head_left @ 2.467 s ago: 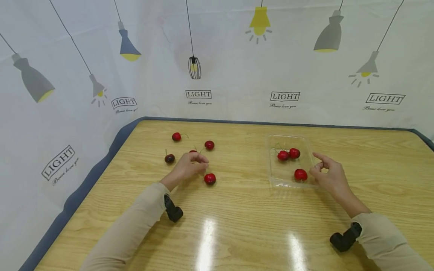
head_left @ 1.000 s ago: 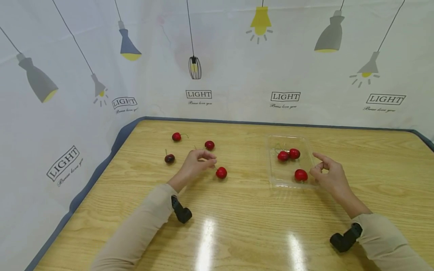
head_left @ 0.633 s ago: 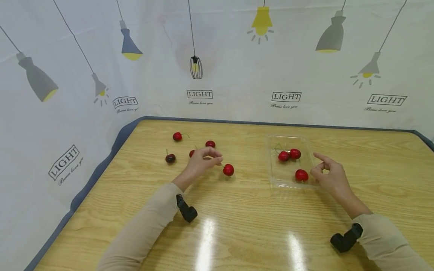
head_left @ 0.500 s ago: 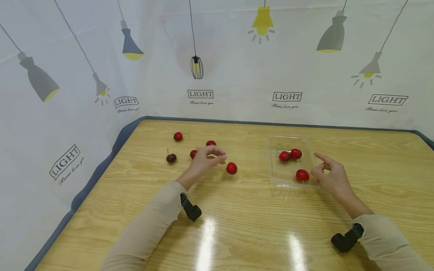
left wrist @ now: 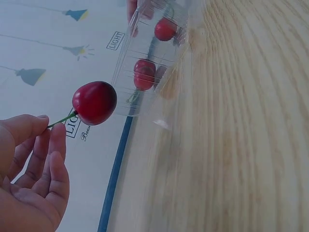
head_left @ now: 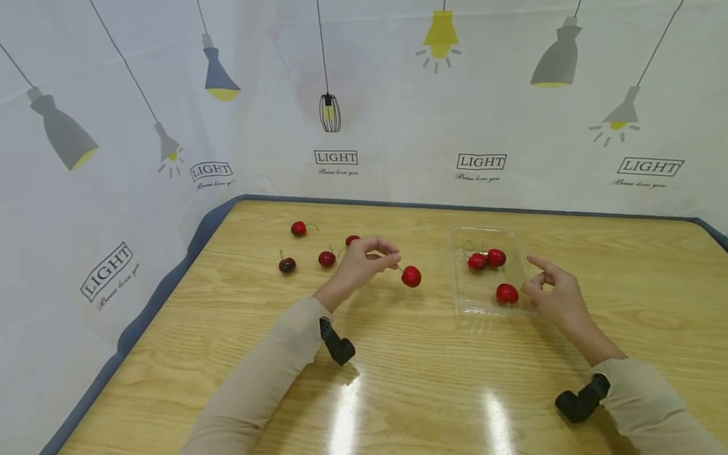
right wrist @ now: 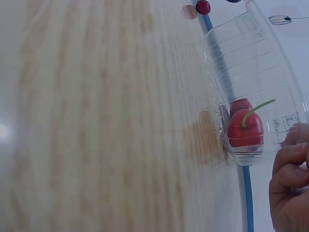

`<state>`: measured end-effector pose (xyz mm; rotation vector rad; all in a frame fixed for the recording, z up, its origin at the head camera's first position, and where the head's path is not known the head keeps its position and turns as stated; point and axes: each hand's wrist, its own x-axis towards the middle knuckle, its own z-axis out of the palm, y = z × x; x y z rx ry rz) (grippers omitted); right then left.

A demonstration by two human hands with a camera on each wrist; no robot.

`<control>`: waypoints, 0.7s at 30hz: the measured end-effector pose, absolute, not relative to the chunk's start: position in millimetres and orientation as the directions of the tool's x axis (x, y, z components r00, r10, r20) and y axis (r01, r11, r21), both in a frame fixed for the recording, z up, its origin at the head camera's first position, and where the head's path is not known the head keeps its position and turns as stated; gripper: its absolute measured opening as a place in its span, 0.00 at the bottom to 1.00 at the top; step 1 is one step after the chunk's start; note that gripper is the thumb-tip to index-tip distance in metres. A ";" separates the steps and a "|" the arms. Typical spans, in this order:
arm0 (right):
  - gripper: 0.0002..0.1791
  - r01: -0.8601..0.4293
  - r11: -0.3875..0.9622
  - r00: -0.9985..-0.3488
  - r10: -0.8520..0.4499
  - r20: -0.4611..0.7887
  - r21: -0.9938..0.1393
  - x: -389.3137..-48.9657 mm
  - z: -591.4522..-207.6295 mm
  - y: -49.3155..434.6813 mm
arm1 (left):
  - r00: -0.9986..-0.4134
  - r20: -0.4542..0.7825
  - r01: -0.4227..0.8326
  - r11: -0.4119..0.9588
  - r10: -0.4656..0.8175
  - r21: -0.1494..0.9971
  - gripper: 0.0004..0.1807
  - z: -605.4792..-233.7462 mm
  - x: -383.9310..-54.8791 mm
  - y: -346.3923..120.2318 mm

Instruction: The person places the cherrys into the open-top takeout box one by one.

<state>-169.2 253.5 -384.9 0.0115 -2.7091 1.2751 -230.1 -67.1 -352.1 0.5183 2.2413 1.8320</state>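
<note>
My left hand (head_left: 361, 265) pinches the green stem of a red cherry (head_left: 411, 276) between thumb and forefinger. In the left wrist view that cherry (left wrist: 95, 103) hangs off the fingertips, its stem pointing back to the hand. The clear plastic box (head_left: 462, 297) stands to the right of it, with three cherries inside: two side by side, one of them a red cherry (head_left: 496, 258), and a single cherry (head_left: 507, 294) nearer the front. At the box's right side my right hand (head_left: 557, 297) pinches the rim with thumb and curled finger, as the right wrist view shows beside the wall.
Several cherries lie loose at the table's left: a stemmed cherry (head_left: 298, 229) at the back, a dark cherry (head_left: 287, 265), a red cherry (head_left: 327, 259), and another cherry (head_left: 352, 241) partly behind my left hand. A printed curtain (head_left: 392, 177) borders the wooden table (head_left: 432, 366).
My left hand has lifted the cherry by its stem and carried it rightward toward the box, uncovering a cherry behind it. My right hand and the box have stayed put.
</note>
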 end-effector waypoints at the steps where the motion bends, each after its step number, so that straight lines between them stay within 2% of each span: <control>1: 0.29 -0.070 0.641 -0.989 0.056 0.137 -0.765 -169.3 -384.6 253.4 | -0.918 0.066 0.142 0.168 0.390 0.976 0.09 -353.7 -232.0 -66.1; 9: 0.28 -0.082 0.653 -0.987 0.053 0.153 -0.753 -169.8 -383.9 252.8 | -0.908 0.113 0.199 0.179 0.404 0.964 0.10 -352.6 -240.0 -57.4; 21: 0.28 -0.090 0.655 -0.985 0.051 0.163 -0.750 -170.3 -384.5 253.0 | -0.899 0.120 0.228 0.217 0.422 0.949 0.09 -335.2 -241.7 -45.9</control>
